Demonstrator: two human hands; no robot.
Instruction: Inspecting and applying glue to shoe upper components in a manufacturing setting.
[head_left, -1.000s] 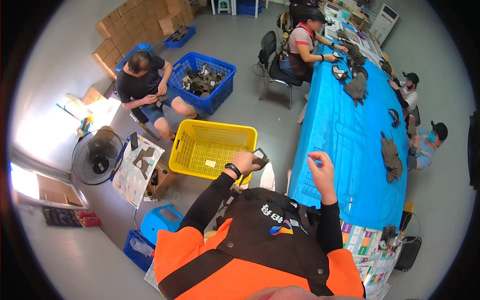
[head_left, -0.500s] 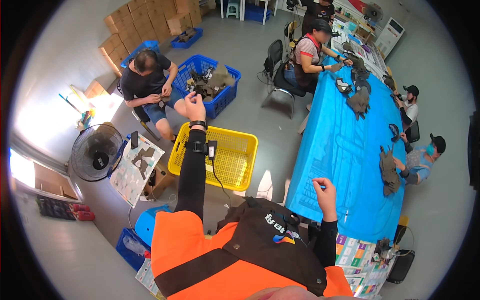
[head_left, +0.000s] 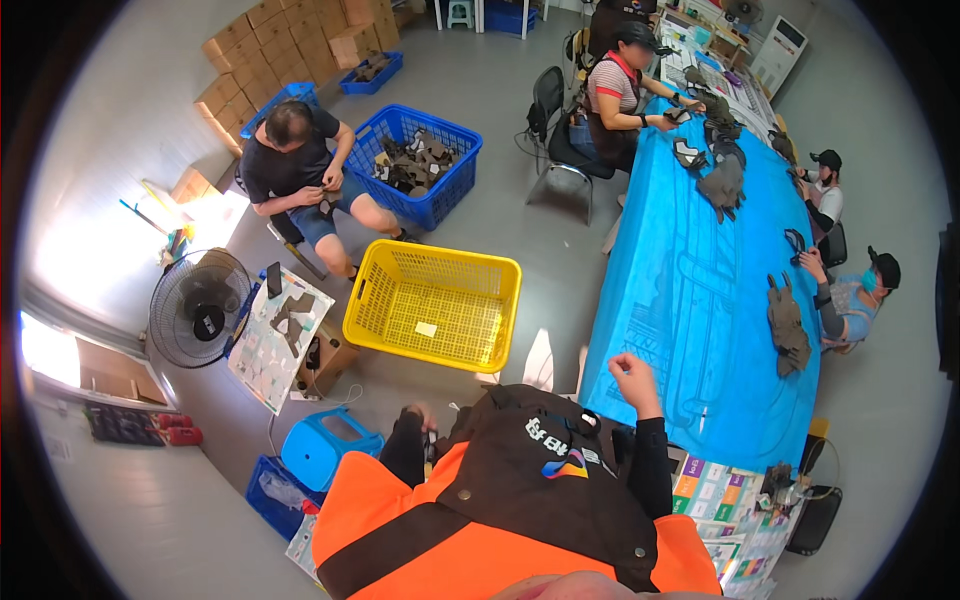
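Note:
My right hand (head_left: 635,384) is raised beside the near left edge of the blue-covered table (head_left: 680,330), its fingers curled in and nothing visible in them. Down by the left side of my dark apron (head_left: 540,450) is my left hand (head_left: 424,416), small and partly hidden, so its fingers are hard to read. In front of me on the floor stands a yellow plastic basket (head_left: 432,352) with a pale label inside. Beyond it, a blue basket (head_left: 440,208) holds a heap of grey-brown gloves (head_left: 418,163).
At left, a seated person (head_left: 300,170) handles a dark piece, near a fan (head_left: 200,308) and a small table (head_left: 256,362). A blue stool (head_left: 325,447) stands by my left side. Several people work around the long table, where gloves (head_left: 788,325) lie.
My left arm has drawn back from above the yellow basket to my side. A blurred grey-brown piece over the blue basket no longer shows apart from the heap. My right hand stays raised.

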